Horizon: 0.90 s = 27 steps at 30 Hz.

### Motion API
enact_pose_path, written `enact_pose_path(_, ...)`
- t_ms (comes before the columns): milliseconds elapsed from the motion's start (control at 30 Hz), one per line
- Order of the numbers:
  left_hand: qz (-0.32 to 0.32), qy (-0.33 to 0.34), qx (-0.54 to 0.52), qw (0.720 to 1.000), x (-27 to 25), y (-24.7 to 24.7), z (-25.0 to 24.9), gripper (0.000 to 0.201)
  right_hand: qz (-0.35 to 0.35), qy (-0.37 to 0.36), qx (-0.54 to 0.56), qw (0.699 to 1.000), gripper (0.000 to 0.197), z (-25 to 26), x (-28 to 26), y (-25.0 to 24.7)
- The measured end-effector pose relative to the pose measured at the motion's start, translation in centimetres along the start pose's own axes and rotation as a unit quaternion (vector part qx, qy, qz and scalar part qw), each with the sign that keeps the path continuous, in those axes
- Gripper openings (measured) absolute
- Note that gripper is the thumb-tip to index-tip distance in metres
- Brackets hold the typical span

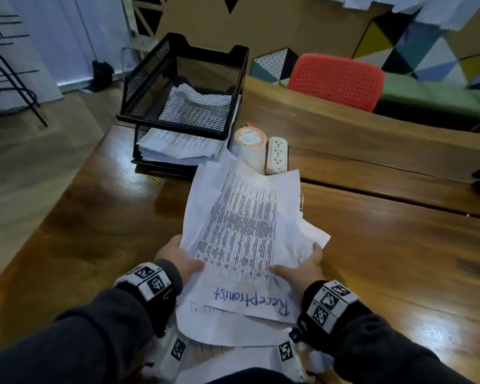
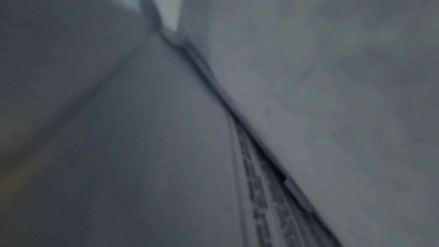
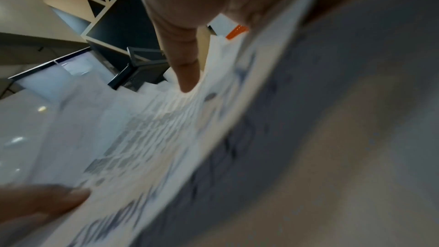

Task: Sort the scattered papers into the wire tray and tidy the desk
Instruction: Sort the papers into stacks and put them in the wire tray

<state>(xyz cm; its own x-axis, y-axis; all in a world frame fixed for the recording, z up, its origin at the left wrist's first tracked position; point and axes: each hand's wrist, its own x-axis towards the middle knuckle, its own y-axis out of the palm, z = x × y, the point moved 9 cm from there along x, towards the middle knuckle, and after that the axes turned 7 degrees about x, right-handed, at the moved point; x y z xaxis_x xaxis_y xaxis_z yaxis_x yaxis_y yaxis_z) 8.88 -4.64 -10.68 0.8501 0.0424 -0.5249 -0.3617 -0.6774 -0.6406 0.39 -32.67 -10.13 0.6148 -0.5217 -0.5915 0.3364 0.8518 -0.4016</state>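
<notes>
A loose stack of printed papers point(image 1: 241, 239) is held above the wooden desk point(image 1: 100, 217), its top sheet a table with "Receptionist" handwritten in blue. My left hand point(image 1: 178, 263) grips the stack's left edge, thumb on top. My right hand point(image 1: 302, 266) grips the right edge the same way. The right wrist view shows the right thumb point(image 3: 182, 59) pressed on the papers point(image 3: 147, 138). The left wrist view is filled with blurred paper point(image 2: 308, 82). The black wire tray point(image 1: 183, 87), two tiers, stands at the far left of the desk with papers in both tiers.
A roll of white tape point(image 1: 250, 149) and a white power strip point(image 1: 277, 155) sit right of the tray. A yellow paper clip point(image 1: 155, 180) lies in front of the tray, another clip point(image 1: 301, 200) beside the papers. A red chair point(image 1: 336, 80) stands behind the desk.
</notes>
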Motion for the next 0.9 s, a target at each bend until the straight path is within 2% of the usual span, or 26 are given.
enact_pose_path(100,-0.012,0.066,-0.105,0.992,-1.3,-1.4,-1.5,0.057,-0.052,0.000,0.032,0.998,0.128,0.3,0.2,-3.1)
enact_pose_path(167,-0.013,0.112,-0.177,0.978,-2.3,-3.2,-2.9,0.046,-0.014,-0.002,0.113,0.993,0.132,0.5,0.4,-3.8)
enact_pose_path(200,-0.002,0.138,-0.215,0.967,-2.9,-4.2,-3.8,0.044,0.032,-0.009,0.168,0.985,0.122,0.9,0.3,-3.4)
enact_pose_path(300,0.069,0.197,-0.312,0.927,-3.5,-6.2,-6.1,0.069,0.140,-0.014,0.210,0.968,0.056,3.1,-0.6,-2.9)
enact_pose_path(333,0.085,0.205,-0.318,0.922,-3.8,-6.6,-7.1,0.066,0.152,-0.023,0.187,0.970,0.040,4.2,-1.2,-3.1)
enact_pose_path(400,0.082,0.222,-0.296,0.925,-4.1,-7.4,-9.2,0.035,0.148,-0.089,0.225,0.959,0.021,7.6,-2.2,-4.1)
enact_pose_path(433,0.047,0.228,-0.274,0.933,-4.3,-8.2,-10.4,0.021,0.134,-0.132,0.244,0.951,0.024,9.4,-2.8,-4.7)
enact_pose_path(500,-0.035,0.248,-0.229,0.941,-4.6,-9.7,-12.3,0.011,0.077,-0.176,0.266,0.945,0.018,12.2,-4.0,-6.0)
enact_pose_path(533,-0.062,0.262,-0.210,0.940,-5.3,-10.2,-13.4,0.009,0.049,-0.204,0.280,0.937,0.022,13.3,-4.7,-6.6)
enact_pose_path(567,-0.088,0.292,-0.186,0.934,-6.3,-10.7,-14.7,0.009,0.034,-0.235,0.284,0.929,0.033,14.2,-4.9,-7.0)
enact_pose_path(600,-0.092,0.324,-0.168,0.927,-7.2,-10.7,-16.0,0.012,0.016,-0.259,0.281,0.924,0.042,14.9,-5.6,-7.3)
enact_pose_path(633,-0.087,0.345,-0.166,0.920,-7.8,-10.5,-17.0,0.015,0.002,-0.289,0.291,0.912,0.038,15.5,-6.0,-7.7)
enact_pose_path(667,-0.080,0.360,-0.173,0.913,-8.3,-10.3,-17.6,0.014,-0.013,-0.321,0.302,0.897,0.024,16.1,-7.0,-7.9)
enact_pose_path(700,-0.095,0.377,-0.178,0.904,-8.5,-10.4,-17.8,0.023,-0.016,-0.350,0.307,0.885,0.014,16.2,-7.4,-8.0)
enact_pose_path(767,-0.122,0.384,-0.196,0.894,-7.9,-10.2,-17.2,0.059,-0.007,-0.391,0.296,0.871,0.019,16.1,-8.4,-7.1)
enact_pose_path(800,-0.133,0.387,-0.189,0.893,-7.8,-9.8,-16.9,0.068,-0.011,-0.396,0.288,0.872,0.027,15.5,-8.3,-6.6)
enact_pose_path(833,-0.152,0.382,-0.176,0.895,-7.7,-9.6,-16.5,0.067,-0.019,-0.400,0.272,0.875,0.033,14.9,-8.1,-6.3)
enact_pose_path(900,-0.192,0.366,-0.162,0.896,-7.9,-9.4,-15.9,0.040,-0.056,-0.384,0.254,0.886,0.035,13.5,-7.2,-6.4)
